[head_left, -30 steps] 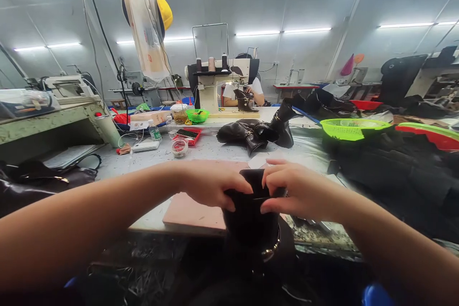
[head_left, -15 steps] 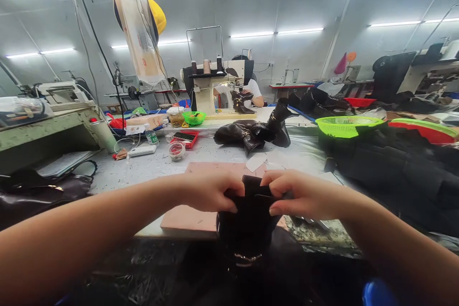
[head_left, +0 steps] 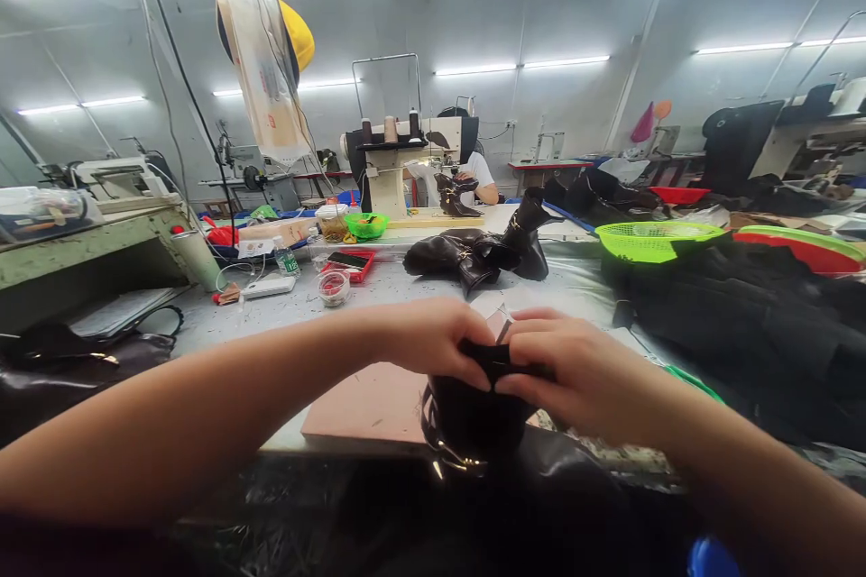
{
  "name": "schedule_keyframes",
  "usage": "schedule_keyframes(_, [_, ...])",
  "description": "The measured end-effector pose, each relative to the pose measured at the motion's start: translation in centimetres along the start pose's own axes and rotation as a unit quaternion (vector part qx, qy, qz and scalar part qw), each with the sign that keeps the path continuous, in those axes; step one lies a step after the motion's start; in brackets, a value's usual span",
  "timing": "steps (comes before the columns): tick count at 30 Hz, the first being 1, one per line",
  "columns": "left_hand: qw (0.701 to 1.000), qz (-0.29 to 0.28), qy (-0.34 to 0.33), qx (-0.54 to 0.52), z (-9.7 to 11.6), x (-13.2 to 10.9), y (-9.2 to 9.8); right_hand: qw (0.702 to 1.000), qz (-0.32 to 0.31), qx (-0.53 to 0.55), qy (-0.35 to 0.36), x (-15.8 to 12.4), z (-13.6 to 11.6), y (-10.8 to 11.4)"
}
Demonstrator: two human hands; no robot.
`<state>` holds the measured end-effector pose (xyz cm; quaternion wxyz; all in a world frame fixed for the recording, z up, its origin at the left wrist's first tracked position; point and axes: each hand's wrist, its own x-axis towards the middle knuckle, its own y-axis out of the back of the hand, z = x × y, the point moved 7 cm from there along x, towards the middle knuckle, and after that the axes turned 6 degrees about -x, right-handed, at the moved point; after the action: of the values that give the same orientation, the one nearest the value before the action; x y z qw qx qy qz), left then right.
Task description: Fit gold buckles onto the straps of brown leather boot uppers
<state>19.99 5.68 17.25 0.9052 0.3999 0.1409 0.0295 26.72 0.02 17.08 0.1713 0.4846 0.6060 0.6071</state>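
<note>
My left hand (head_left: 433,341) and my right hand (head_left: 568,368) meet at the top edge of a black leather boot upper (head_left: 477,415) held upright at the near edge of the table. Both hands have their fingers curled and pinched on that top edge, fingertips almost touching. A metal buckle strap runs round the lower part of the upper. Behind it a pink board (head_left: 379,401) lies flat on the table.
Black boots (head_left: 480,252) lie mid-table. A green basket (head_left: 656,240) and a red tray (head_left: 812,251) sit right over dark leather pieces. A sewing machine (head_left: 406,162) with a person behind it stands at the back. Small containers (head_left: 335,286) and a machine base (head_left: 87,234) are at left.
Both hands have closed in together on the top edge of the boot upper and rose slightly. The upper has turned, so its buckle strap now shows on the left side.
</note>
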Motion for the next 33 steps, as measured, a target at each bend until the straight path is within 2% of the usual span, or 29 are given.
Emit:
schedule_keyframes(3, [1.0,0.007,0.01,-0.019,-0.4,0.0,-0.1,0.996,-0.081,0.047,-0.013,-0.6,1.4,-0.4])
schedule_keyframes(6, [0.999,-0.03,0.01,-0.037,-1.0,-0.2,-0.4,0.994,-0.077,0.052,-0.056,-0.8,2.8,-0.7])
schedule_keyframes(11, [0.992,-0.119,0.0,0.037,-0.7,0.2,-0.7,0.998,0.01,0.002,-0.062,-0.5,2.3,-0.9])
schedule_keyframes(13, [0.991,-0.111,0.005,0.078,-0.4,0.9,-0.4,0.995,0.063,-0.04,-0.061,-0.6,1.4,-0.4])
schedule_keyframes(16, [0.99,-0.043,0.004,0.133,0.4,2.2,0.5,0.983,0.123,-0.102,-0.09,-1.3,0.8,0.9])
schedule_keyframes(17, [0.989,-0.019,-0.008,0.145,0.6,2.6,0.7,0.984,0.109,-0.1,-0.098,-1.5,0.9,1.1])
schedule_keyframes(19, [0.988,0.015,-0.042,0.145,1.0,3.0,0.9,0.994,0.03,-0.05,-0.092,-1.9,1.5,0.9])
schedule_keyframes(21, [0.99,0.032,-0.064,0.119,0.9,2.9,1.0,0.995,-0.055,0.026,-0.084,-2.4,2.2,0.3])
schedule_keyframes(22, [0.992,0.037,-0.065,0.103,0.7,2.8,1.0,0.992,-0.074,0.056,-0.086,-2.6,2.7,0.1])
schedule_keyframes(25, [0.997,0.011,-0.039,0.073,-0.3,2.4,0.5,0.989,-0.059,0.09,-0.098,-2.8,3.7,0.1])
schedule_keyframes(28, [0.993,-0.044,-0.005,0.107,-0.9,1.9,-0.5,0.993,-0.028,0.077,-0.088,-2.6,3.3,-0.1])
schedule_keyframes(30, [0.991,-0.062,-0.001,0.119,-0.8,1.6,-0.8,0.993,-0.01,0.064,-0.102,-2.5,3.1,-0.1])
schedule_keyframes(33, [0.993,-0.087,-0.017,0.083,-0.2,1.7,-1.3,0.992,0.029,0.025,-0.122,-2.4,2.6,-0.1])
